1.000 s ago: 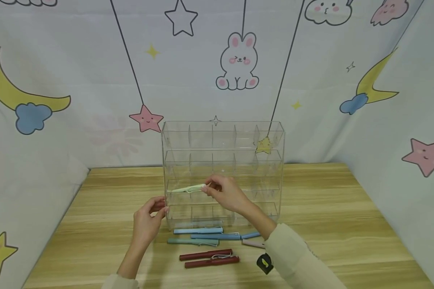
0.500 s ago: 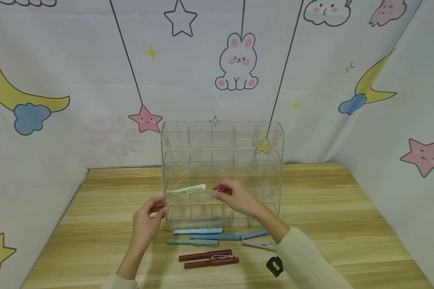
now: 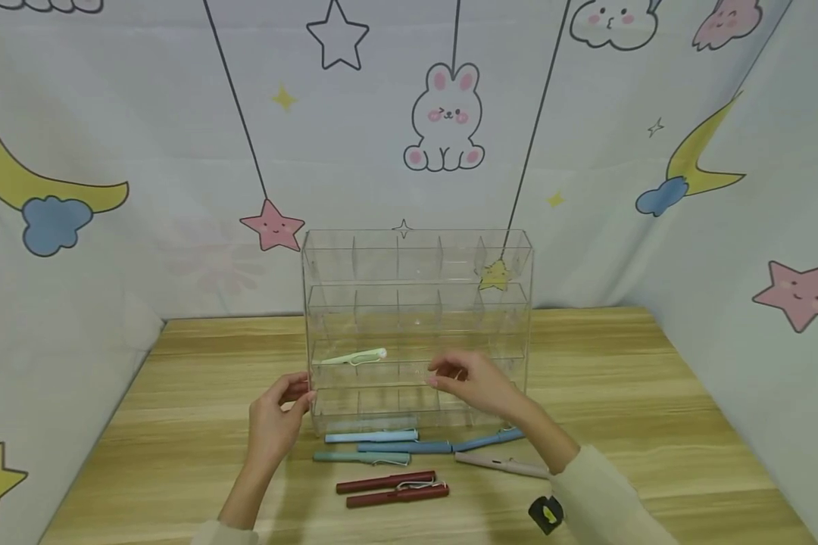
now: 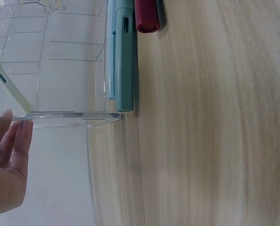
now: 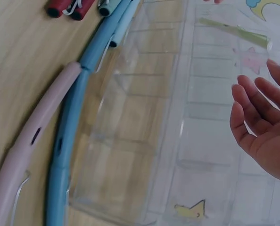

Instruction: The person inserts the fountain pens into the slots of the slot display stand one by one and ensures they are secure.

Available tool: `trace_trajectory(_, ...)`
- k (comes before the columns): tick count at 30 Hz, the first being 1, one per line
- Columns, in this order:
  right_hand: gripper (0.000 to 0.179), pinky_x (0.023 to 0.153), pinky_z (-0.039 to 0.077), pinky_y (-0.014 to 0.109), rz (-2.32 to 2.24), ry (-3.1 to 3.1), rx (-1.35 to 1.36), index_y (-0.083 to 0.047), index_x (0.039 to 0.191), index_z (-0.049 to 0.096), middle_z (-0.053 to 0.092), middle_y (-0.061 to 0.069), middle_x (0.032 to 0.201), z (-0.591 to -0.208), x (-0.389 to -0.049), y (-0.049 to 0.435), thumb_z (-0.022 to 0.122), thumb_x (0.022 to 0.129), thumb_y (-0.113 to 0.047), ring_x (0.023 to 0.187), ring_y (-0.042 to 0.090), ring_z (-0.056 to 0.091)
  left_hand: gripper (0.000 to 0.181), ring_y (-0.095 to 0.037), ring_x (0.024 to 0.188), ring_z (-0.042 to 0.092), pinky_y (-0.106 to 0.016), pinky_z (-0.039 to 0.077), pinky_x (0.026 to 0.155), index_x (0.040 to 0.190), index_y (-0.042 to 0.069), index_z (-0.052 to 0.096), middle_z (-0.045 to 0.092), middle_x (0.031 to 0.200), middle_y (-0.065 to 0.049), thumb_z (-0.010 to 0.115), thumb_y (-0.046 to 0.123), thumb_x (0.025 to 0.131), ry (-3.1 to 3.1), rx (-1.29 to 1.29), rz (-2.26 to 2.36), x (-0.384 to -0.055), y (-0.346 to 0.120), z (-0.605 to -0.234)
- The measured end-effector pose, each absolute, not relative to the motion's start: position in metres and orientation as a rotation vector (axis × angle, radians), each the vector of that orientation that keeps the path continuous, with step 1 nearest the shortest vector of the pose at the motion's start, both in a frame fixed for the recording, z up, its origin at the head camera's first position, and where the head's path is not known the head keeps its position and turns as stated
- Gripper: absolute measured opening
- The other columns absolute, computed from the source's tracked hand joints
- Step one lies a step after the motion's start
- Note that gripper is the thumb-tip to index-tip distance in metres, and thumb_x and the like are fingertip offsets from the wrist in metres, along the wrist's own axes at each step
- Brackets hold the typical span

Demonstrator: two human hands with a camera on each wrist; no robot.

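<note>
Clear tiered rack [image 3: 419, 305]: upright on wood-grain table [image 3: 620, 378], tiers toward the person, presumably for access from the front. Pale green pen [image 3: 354, 356]: inside rack at left, slanted, clip end higher and to the right; perhaps propped on a divider, exact compartment not tellable through clear plastic. Left hand [image 3: 275, 420]: thumb and fingers pinching rack's left side panel, likely as a brace against sliding. Right hand [image 3: 477, 384]: before the rack, apart from pale green pen, fingers loosely bent, gripping nothing. Light blue pen [image 3: 371, 437], two blue pens [image 3: 405, 447] end to end, teal pen [image 3: 361, 457], pinkish-grey pen [image 3: 501, 465]: flat near rack's foot, apparently for short reach. Two dark red pens [image 3: 397, 496]: side by side, nearer the person.
</note>
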State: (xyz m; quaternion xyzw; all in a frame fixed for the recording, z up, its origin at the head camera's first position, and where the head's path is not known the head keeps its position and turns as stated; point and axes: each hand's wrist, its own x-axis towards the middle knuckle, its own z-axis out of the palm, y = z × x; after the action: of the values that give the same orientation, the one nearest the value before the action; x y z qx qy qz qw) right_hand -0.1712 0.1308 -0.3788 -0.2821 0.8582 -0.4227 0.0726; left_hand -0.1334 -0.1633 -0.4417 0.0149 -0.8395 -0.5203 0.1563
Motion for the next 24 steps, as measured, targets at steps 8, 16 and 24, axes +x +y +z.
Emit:
trace_trajectory(8,0.016,0.062,0.05,0.023,-1.158,2.518,-0.96,0.002,0.096,0.064,0.063,0.002,0.082,-0.399,-0.163,0.163,0.063,0.086,-0.011,0.073,0.009,0.057,0.023,-0.03,0.085,0.062,-0.024,0.054,0.066,0.105,-0.005,0.061,0.064,0.092,-0.019,0.065,-0.003,0.082,-2.413,0.051,-1.489,-0.134,-0.163,-0.441)
trace_trajectory(16,0.015,0.058,0.049,0.023,-1.178,2.427,-0.924,0.003,0.093,0.062,0.062,0.0,0.079,-0.423,-0.146,0.203,0.066,0.082,-0.005,0.069,0.005,0.055,0.023,-0.03,0.085,0.063,-0.025,0.055,0.066,0.104,-0.005,0.061,0.064,0.092,-0.019,0.065,-0.003,0.082,-2.408,0.045,-1.489,-0.134,-0.163,-0.442)
trace_trajectory(24,0.019,0.065,0.047,0.023,-1.076,2.463,-0.796,0.0,0.094,0.063,0.06,0.003,0.088,-0.449,-0.133,0.244,0.07,0.078,-0.008,0.076,0.01,0.052,0.024,-0.03,0.085,0.062,-0.023,0.054,0.067,0.105,-0.006,0.061,0.064,0.093,-0.019,0.065,-0.002,0.082,-2.416,0.056,-1.505,-0.133,-0.163,-0.441)
